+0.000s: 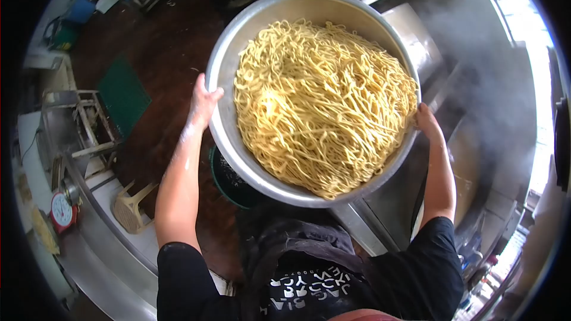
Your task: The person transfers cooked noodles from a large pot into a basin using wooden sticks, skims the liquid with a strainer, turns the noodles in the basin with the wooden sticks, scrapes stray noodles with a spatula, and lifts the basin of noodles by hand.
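A large round metal basin (pixel 223 116), tilted toward me, is held up in front of my body. It carries a big heap of yellow noodles (pixel 324 107). My left hand (pixel 205 102) grips the basin's left rim, thumb over the edge and the other fingers partly hidden beneath. On the opposite side my right hand (pixel 426 120) is closed on the right rim, most of its fingers out of sight behind the metal. White residue marks my left forearm.
Steam rises on the right over a large cooking vat (pixel 467 160). Below the basin stands a dark green tub (pixel 229 181). To the left are a red dial scale (pixel 62 209), a beige plastic stool (pixel 132 207), a metal counter (pixel 101 261) and a green mat (pixel 124 96) on the reddish floor.
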A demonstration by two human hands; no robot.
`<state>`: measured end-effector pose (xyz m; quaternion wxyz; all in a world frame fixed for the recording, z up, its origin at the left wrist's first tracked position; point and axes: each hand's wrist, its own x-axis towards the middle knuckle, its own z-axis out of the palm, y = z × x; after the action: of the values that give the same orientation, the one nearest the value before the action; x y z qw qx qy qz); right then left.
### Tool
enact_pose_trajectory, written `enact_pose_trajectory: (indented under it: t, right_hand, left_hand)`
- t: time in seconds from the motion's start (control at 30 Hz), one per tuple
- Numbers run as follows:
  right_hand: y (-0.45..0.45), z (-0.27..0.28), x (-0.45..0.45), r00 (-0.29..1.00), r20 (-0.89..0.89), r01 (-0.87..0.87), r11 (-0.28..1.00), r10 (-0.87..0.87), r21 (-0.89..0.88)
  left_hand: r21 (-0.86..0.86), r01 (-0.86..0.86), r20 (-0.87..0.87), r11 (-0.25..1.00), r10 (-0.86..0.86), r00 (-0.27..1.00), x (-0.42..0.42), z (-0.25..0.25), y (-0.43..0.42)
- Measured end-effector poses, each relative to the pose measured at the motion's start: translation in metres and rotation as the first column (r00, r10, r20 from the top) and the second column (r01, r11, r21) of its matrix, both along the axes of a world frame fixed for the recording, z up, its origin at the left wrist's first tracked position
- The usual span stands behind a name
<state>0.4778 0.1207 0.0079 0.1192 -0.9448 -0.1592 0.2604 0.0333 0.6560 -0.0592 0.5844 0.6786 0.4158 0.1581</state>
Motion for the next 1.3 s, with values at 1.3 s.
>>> enact_pose_trajectory:
  t: [1.3]
  right_hand:
    - [0.009, -0.011, 0.007, 0.921, -0.272, 0.312, 0.945, -0.277, 0.093]
  left_hand:
    - [0.021, 0.047, -0.050, 0.999, -0.046, 0.998, 0.038, 0.029, 0.033]
